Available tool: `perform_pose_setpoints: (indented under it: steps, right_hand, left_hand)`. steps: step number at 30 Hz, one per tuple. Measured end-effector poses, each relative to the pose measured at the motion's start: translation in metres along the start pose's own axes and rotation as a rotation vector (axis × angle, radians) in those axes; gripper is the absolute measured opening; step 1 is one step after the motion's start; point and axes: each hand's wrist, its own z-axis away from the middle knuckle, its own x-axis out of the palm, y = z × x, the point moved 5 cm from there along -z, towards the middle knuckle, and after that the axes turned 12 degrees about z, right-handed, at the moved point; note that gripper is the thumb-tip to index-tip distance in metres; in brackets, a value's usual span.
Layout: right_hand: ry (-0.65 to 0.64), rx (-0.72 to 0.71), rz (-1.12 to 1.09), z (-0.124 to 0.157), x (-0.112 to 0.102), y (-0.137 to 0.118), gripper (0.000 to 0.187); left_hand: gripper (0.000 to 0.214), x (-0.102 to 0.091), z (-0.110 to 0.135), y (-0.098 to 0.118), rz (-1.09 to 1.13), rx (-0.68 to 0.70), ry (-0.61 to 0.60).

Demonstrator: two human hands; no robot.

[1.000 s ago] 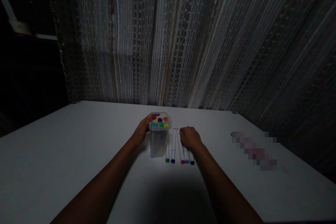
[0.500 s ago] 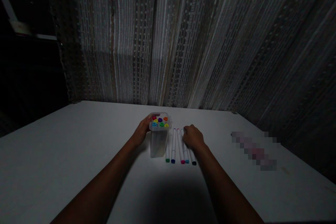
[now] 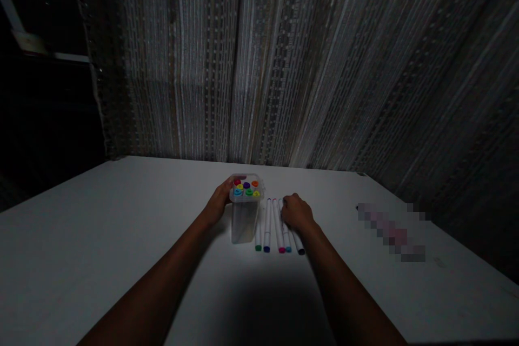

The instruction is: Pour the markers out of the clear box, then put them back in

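My left hand (image 3: 218, 203) is wrapped round the left side of a clear plastic marker case (image 3: 244, 221), which stands upright on the table. Coloured marker ends in red, orange, yellow, purple, green and blue show at its top. To its right several white markers lie side by side: one green-ended (image 3: 258, 232), one dark blue-ended (image 3: 267, 230), one pink-ended (image 3: 279, 230), one light blue-ended (image 3: 286, 239) and one black-ended (image 3: 299, 243). Over the upper part of the rightmost markers, my right hand (image 3: 298, 212) has its fingers curled closed on a marker; its fingertips are partly hidden.
The white table (image 3: 133, 238) extends to both sides. Farther right lies a pixelated pinkish item (image 3: 389, 231). A striped, patterned curtain (image 3: 259, 59) hangs behind the table's back edge. The left background is dark, and the light is dim.
Almost nothing differs. The view has shifted very slightly, and the black-ended marker under my right hand appears turned a touch. My left hand keeps its hold on the case.
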Motion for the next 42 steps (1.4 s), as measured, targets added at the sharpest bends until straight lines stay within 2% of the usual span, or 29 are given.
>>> perform_pose_setpoints:
  steps: [14, 22, 28, 42]
  right_hand:
    - [0.028, -0.014, -0.014, -0.0007, 0.0017, -0.0013, 0.029]
    - [0.049, -0.007, -0.036, 0.0006, 0.0002, -0.0018, 0.034]
    - [0.017, -0.024, -0.015, -0.0013, 0.0044, -0.001, 0.032]
    - [0.069, -0.07, -0.044, -0.002, 0.0023, -0.0044, 0.032]
  left_hand:
    - [0.067, -0.0059, -0.0045, -0.0073, -0.011, -0.01, 0.008]
    - [0.062, -0.0018, -0.0018, -0.0036, 0.013, 0.007, -0.003]
    - [0.063, -0.0006, -0.0009, -0.0025, 0.013, 0.014, 0.0]
    - [0.064, 0.0013, -0.0034, -0.0036, 0.025, 0.012, -0.001]
